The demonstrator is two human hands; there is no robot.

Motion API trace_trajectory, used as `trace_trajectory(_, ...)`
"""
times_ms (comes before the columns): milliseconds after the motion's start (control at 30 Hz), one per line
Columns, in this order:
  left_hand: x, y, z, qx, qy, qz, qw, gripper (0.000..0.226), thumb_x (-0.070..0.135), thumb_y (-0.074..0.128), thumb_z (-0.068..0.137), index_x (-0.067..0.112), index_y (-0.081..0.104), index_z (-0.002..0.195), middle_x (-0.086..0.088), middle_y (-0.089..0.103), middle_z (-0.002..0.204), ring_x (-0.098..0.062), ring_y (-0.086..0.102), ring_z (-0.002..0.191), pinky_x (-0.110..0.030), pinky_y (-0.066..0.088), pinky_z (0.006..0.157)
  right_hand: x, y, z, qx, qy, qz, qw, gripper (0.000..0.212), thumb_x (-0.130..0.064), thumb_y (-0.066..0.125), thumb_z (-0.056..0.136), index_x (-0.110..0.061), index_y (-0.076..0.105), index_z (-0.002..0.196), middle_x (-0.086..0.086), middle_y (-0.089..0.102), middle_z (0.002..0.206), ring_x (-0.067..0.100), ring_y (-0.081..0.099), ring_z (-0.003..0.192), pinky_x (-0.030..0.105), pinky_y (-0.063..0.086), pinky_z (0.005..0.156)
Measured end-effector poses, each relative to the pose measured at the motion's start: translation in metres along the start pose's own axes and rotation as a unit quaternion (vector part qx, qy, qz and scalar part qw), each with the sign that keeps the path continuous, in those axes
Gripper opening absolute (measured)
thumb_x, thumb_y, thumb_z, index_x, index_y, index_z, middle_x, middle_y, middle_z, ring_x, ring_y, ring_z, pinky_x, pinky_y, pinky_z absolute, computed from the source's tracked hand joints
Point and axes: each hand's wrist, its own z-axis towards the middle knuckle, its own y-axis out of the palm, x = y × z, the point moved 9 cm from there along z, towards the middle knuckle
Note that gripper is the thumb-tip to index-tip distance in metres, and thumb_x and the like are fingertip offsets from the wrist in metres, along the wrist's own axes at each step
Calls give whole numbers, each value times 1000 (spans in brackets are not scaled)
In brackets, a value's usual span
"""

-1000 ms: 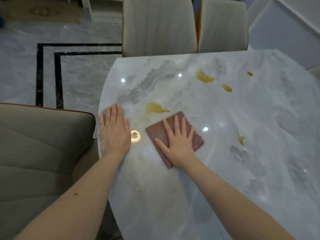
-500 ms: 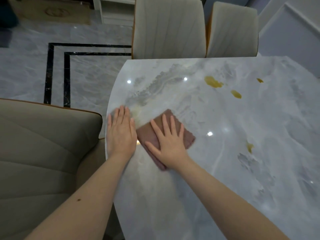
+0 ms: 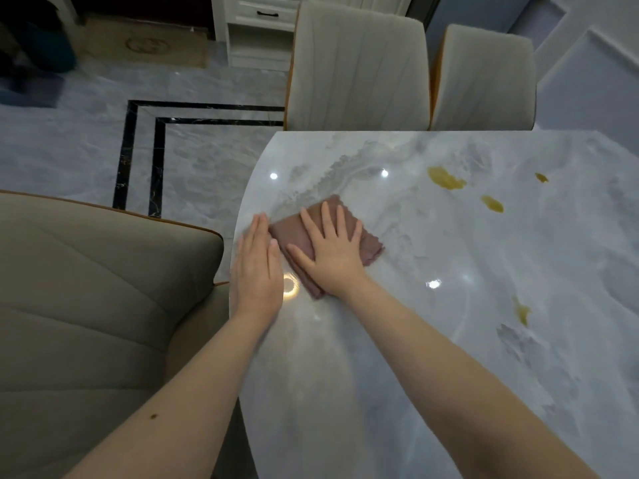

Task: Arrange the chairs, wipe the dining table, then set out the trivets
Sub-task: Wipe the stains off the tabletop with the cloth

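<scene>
A folded brown cloth point(image 3: 370, 245) lies on the grey marble dining table point(image 3: 449, 340) near its rounded left end. My right hand point(image 3: 333, 252) presses flat on the cloth with its fingers spread. My left hand point(image 3: 257, 266) rests flat on the table edge just left of the cloth, fingers straight and together. Yellow stains mark the tabletop: a large one point(image 3: 445, 178), a smaller one point(image 3: 492, 203), a tiny one point(image 3: 541, 177) and another point(image 3: 520, 311) on the right. No trivets are in view.
A beige chair point(image 3: 86, 305) stands at the table's left end, close to my left arm. Two cream chairs point(image 3: 358, 69) point(image 3: 484, 81) are pushed in along the far side. A white cabinet point(image 3: 257, 29) stands beyond on the marble floor.
My right hand has slid the cloth left and away from me, over the yellow stain that lay beside it, and that stain no longer shows. My left hand has stayed flat on the table edge.
</scene>
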Motion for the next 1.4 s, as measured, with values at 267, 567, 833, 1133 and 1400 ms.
trace_trajectory(267,-38,-14,-8,19,-78,96,992,48,14,27,102,9,22,150,-8,18,158,-19,15,146,-35,19,117,61,-9,22,-21,83,11,996,71,-68,19,90,-36,6,152,6,-3,161,31,-8,147,61,-8,112)
trace_trajectory(567,-44,-8,-5,8,-90,-37,995,47,21,25,104,10,22,150,-1,18,158,-8,13,145,-11,6,109,-36,4,71,-30,23,11,999,69,-66,24,92,-37,7,152,10,-5,161,35,-11,146,64,-12,109)
trace_trajectory(833,-40,-22,-16,15,-99,-122,987,45,20,29,104,8,30,147,-5,31,153,-15,27,141,-20,17,113,18,1,-78,-23,-40,-22,999,75,-74,17,81,-44,10,150,2,0,162,28,-6,148,57,-5,115)
trace_trajectory(1133,-52,-22,-82,1,-77,-112,991,50,17,31,103,18,18,152,5,22,156,1,18,138,-17,15,111,-22,11,-33,-31,123,5,992,71,-67,25,92,-35,4,152,13,-7,160,39,-13,145,68,-9,108)
trace_trajectory(1400,-50,-26,-85,5,-45,-102,994,53,21,29,99,16,21,151,-3,33,152,-17,34,137,-31,28,113,6,9,-158,-32,-36,-28,998,72,-74,22,83,-48,5,148,-2,-6,161,27,-12,147,57,-6,115)
